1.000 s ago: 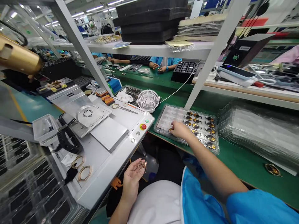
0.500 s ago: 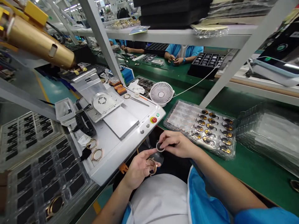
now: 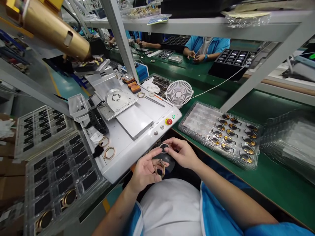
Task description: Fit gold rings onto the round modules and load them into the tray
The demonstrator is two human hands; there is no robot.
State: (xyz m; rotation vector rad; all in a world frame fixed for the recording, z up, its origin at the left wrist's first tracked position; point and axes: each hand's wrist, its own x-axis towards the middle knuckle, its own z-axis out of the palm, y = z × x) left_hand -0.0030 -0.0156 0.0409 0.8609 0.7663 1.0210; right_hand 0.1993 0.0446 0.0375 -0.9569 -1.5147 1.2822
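Observation:
My left hand is closed around a gold watch case ring, which stands tilted between its thumb and fingers. A small round dark disc with a pale rim is pinched in the fingers of my right hand. The left index fingertip reaches the disc's edge; whether it presses on it I cannot tell. Both hands are above my lap, in front of the white machine bed. Two more gold rings lie on its left corner, beside a black cloth-like piece.
To the right, a clear tray holds several round dark parts with ribbon tails. A white fan stands behind the red stop button. Trays of dark pieces lie at left. A gold machine cylinder overhangs. Another person sits across.
The view has swung left, so the surroundings sit further right. My right hand has raised the disc slightly, and its dark face shows more fully. The gold ring stays in my left hand.

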